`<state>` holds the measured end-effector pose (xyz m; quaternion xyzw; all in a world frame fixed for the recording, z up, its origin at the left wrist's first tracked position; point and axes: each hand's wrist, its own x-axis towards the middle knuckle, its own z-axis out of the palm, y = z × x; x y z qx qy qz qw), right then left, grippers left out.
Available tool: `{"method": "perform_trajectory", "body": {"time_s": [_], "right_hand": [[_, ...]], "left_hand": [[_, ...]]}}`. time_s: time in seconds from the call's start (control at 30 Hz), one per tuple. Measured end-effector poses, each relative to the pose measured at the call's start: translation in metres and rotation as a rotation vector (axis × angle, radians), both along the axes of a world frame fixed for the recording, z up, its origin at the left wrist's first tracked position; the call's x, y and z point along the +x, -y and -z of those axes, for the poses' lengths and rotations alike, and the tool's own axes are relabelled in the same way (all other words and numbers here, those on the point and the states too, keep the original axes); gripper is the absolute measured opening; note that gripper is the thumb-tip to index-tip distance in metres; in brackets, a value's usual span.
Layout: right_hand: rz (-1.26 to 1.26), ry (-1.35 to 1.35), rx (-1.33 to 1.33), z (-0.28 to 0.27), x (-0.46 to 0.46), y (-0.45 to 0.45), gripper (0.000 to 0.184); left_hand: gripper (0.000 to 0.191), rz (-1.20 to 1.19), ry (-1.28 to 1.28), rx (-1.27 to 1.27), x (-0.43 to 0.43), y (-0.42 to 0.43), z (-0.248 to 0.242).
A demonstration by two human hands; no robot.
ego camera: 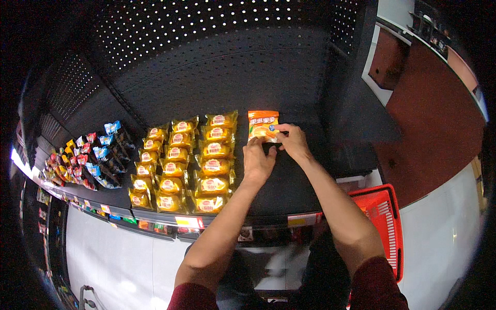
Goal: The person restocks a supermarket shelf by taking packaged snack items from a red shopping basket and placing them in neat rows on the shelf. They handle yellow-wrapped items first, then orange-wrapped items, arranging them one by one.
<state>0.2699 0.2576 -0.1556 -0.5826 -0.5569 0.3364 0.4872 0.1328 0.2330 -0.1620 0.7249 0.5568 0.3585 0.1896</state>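
Both hands are at an orange and white snack packet (pixel 260 126) that bears writing and an orange fruit picture. It stands face up towards me at the back of a black shelf (pixel 271 193). My left hand (pixel 256 161) has its fingertips on the packet's lower edge. At its right side, my right hand (pixel 293 142) pinches the edge, with the index finger over the front. To the left, rows of yellow-wrapped cakes (pixel 214 166) run from the back of the shelf to its front edge.
Farther left stand rows of blue and black snack bags (pixel 101 153) and red ones (pixel 82 159). Price labels (pixel 189 222) line the shelf's front edge. A red shopping basket (pixel 381 224) is to the right of my right forearm. Behind the shelf rises a perforated black back panel (pixel 217 73).
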Motion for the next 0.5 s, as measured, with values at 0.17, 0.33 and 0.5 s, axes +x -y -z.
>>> {"method": "perform_trajectory", "body": {"time_s": [0.17,0.33,0.5], "right_hand": [[0.023,0.175,0.171,0.019,0.003,-0.013,0.021],[0.037,0.195,0.183,0.026,0.005,-0.018,0.021],[0.023,0.125,0.116,0.012,0.005,-0.007,0.022]], "left_hand": [[0.033,-0.063,-0.065,0.212,0.004,0.007,0.000],[0.043,-0.020,-0.195,0.074,0.004,0.010,-0.003],[0.042,-0.018,-0.241,0.138,0.004,0.009,-0.003]]}}
